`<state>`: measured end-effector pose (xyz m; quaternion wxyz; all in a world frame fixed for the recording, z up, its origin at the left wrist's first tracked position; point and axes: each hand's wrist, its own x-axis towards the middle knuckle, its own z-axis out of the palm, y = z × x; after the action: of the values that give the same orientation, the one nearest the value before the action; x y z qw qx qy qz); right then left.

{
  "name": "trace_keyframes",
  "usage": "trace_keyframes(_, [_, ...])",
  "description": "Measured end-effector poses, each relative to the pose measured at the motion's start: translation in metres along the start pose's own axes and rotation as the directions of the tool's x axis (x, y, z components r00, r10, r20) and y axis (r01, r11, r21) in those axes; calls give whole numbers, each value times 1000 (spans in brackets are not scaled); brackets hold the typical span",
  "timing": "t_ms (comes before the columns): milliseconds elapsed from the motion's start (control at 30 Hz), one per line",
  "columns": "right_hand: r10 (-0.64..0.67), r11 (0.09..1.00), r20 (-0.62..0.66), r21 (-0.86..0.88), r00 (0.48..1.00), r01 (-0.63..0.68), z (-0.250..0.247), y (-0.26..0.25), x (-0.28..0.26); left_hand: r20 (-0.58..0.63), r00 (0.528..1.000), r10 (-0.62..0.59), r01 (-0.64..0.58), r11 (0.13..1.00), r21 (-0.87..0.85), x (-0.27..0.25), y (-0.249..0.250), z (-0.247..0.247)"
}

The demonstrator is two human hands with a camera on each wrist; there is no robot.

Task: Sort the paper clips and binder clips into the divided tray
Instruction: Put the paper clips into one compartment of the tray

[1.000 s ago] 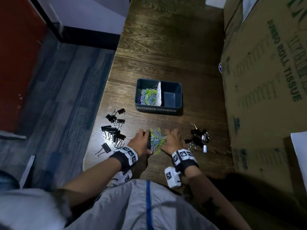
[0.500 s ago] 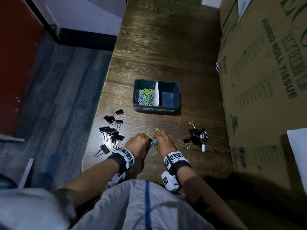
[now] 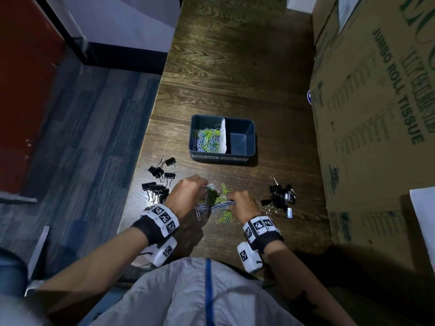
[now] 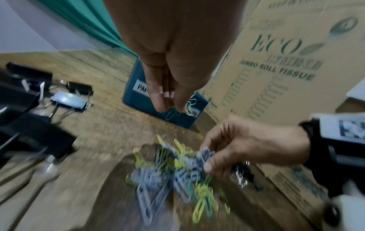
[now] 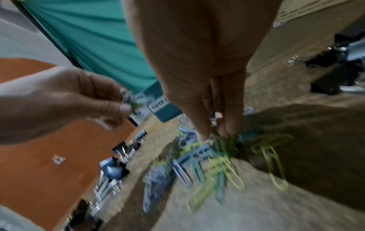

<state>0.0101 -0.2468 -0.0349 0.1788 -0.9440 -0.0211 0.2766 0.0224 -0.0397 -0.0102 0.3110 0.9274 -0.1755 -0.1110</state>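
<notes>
Pinched between the fingertips (image 4: 161, 101) of the left hand (image 3: 186, 197): a few paper clips (image 4: 173, 112), lifted off the wooden table (image 3: 235, 67). Gripped likewise in the curled fingers (image 4: 209, 167) of the right hand (image 3: 243, 204): a tangled bunch of grey, yellow and green paper clips (image 3: 215, 203), partly raised, with loose ones trailing onto the table between both hands. Stood further out, beyond the hands: divided tray (image 3: 249, 128), dark blue, with a white divider (image 3: 223, 135); left compartment holding sorted paper clips (image 3: 207, 141), right compartment showing only its floor. Lay scattered left of the left hand: black binder clips (image 3: 157, 182). Lay heaped right of the right hand, well apart from the tray: more binder clips (image 3: 280, 198). Stood along the table's right edge: large cardboard box (image 3: 376, 102) printed JUMBO ROLL TISSUE. Blurred in both wrist views, so exact clip count in either hand impossible to tell
</notes>
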Motion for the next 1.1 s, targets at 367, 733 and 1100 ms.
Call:
trace_keyframes(367, [-67, 993, 5, 94, 998, 67, -78, -40, 17, -249, 968, -41, 36, 999, -26, 97, 4, -83])
trace_keyframes(733, [-174, 965, -302, 136, 937, 222, -191, -106, 61, 33, 974, -226, 217, 961, 170, 18, -9, 0])
trace_keyframes(1100, [184, 964, -74, 209, 980, -166, -65, -5, 32, 191, 901, -389, 359, 917, 171, -13, -10, 48])
